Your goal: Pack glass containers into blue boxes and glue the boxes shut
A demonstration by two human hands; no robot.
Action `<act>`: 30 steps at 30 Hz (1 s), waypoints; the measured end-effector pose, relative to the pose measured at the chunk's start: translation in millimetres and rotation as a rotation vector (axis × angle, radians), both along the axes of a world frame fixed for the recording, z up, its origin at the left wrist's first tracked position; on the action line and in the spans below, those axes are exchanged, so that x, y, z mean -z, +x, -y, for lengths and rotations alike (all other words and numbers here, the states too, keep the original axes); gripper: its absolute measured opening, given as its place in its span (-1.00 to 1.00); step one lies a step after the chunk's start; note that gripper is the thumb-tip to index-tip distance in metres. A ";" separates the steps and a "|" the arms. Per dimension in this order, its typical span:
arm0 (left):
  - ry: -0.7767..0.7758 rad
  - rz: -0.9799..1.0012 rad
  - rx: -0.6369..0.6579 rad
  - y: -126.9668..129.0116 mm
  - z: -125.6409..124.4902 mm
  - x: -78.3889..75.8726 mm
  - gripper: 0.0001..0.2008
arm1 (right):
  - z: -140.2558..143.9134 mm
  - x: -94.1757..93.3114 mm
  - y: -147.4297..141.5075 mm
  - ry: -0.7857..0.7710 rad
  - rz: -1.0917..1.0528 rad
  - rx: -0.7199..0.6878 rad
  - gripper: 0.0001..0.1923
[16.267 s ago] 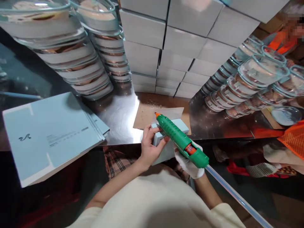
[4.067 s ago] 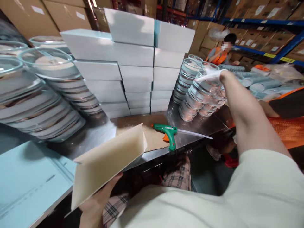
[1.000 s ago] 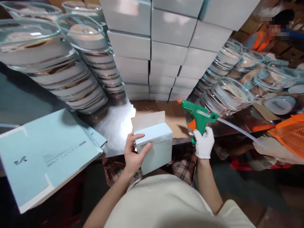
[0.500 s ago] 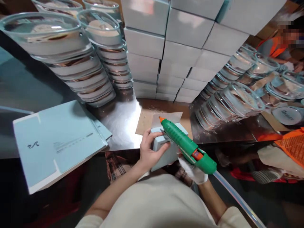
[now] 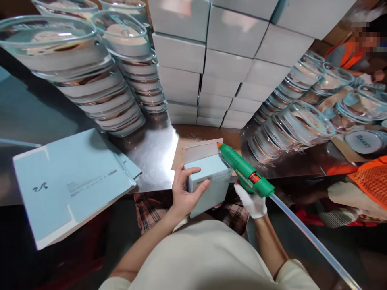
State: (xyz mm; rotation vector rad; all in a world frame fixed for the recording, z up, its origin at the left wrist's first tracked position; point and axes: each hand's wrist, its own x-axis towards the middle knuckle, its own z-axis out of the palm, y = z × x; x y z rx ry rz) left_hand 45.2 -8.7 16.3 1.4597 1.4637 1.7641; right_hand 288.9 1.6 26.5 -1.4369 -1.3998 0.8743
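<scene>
Metal table, box, contents hidden

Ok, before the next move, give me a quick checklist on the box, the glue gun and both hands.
1. Left hand holding the pale blue box: ok, fingers over the top, thumb on the near face.
2. Gloved right hand gripping the glue gun: ok.
3. Flap raised: ok, standing at the box's far edge.
4. Nozzle at the flap: ok, by its right end; contact cannot tell.
5. Glue stick loaded: ok, trailing from the gun's rear.
6. Glue on the flap: cannot tell, too fine.
</scene>
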 end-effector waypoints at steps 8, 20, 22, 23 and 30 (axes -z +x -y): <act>-0.067 0.091 0.020 -12.9 3.7 -6.7 -0.61 | -58.4 -0.5 -1.7 -0.325 -0.185 0.102 -0.51; -0.063 0.163 0.158 -20.4 1.9 -13.9 -0.61 | -92.5 -38.7 5.3 -0.242 -0.014 0.057 -0.63; -0.065 0.155 0.186 -17.3 0.6 -12.1 -0.59 | -83.7 -46.9 -14.9 -0.192 -0.138 -0.159 -0.45; -0.066 0.153 0.183 -15.6 -0.4 -10.8 -0.58 | -81.1 -49.0 -23.9 -0.198 -0.209 -0.262 -0.39; 0.033 0.457 0.200 -15.2 -15.9 -0.1 -0.24 | -72.9 -57.9 -20.1 0.034 -0.118 -0.625 -0.21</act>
